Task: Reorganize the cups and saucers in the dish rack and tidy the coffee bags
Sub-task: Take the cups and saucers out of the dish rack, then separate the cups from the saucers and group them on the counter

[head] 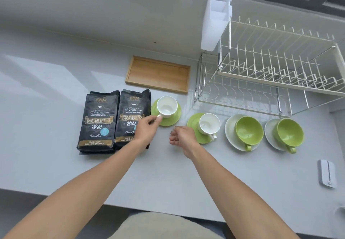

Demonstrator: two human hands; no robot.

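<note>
Two black coffee bags [99, 121] [133, 113] lie side by side on the grey counter. Right of them a white cup [166, 106] sits on a green saucer [174, 116]; my left hand [147, 127] pinches its handle. A second white cup [209, 123] stands on another green saucer [194, 125]. My right hand [182, 136] hovers just left of it, fingers loosely curled, holding nothing. Further right, two green cups [249, 132] [290, 132] sit on white saucers [230, 128] [269, 129]. The two-tier wire dish rack [270, 74] at the back right holds no dishes.
A shallow wooden tray [158, 74] lies behind the cups. A white cutlery holder [216, 14] hangs on the rack's left end. A small white device [327, 173] rests near the counter's right front. The counter's front edge runs close to my body.
</note>
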